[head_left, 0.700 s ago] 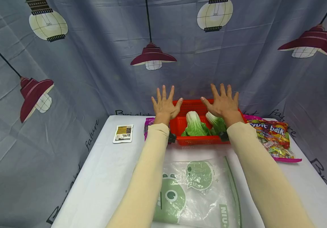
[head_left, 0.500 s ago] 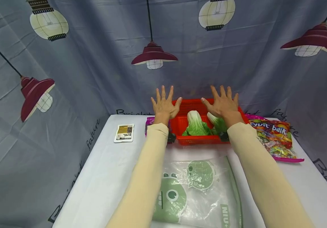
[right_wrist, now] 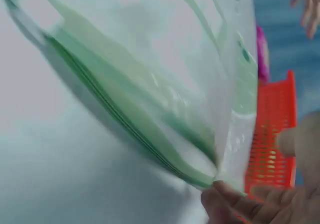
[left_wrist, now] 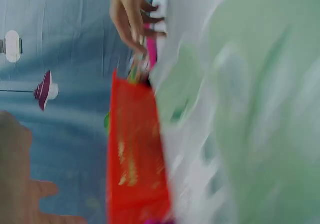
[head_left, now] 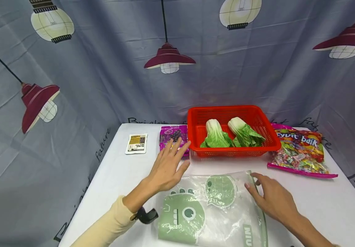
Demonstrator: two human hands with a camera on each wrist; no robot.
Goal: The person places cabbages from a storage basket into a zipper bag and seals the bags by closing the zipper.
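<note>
A clear zip bag (head_left: pixel 227 212) with green cartoon prints lies flat on the white table. My right hand (head_left: pixel 273 197) is at its far right corner. Seen from the right wrist, fingertips (right_wrist: pixel 222 190) touch the corner beside the green zip edge, while the thumb stands apart. My left hand (head_left: pixel 166 168) is spread above the bag's far left corner, holding nothing; its fingertips overlap a purple packet (head_left: pixel 172 133) in the head view. Behind the bag stands a red basket (head_left: pixel 236 152) with two leafy green vegetables (head_left: pixel 216 132), white at the stem.
A colourful candy bag (head_left: pixel 302 151) lies right of the basket, and a small white-and-brown sachet (head_left: pixel 136 143) at the table's far left. A grey printed curtain (head_left: pixel 118 79) hangs behind and around the white table (head_left: pixel 109 192).
Both hands have come back from the air before the basket, down toward the zip bag. The right hand has reached the bag's corner. The basket and purple packet are now uncovered.
</note>
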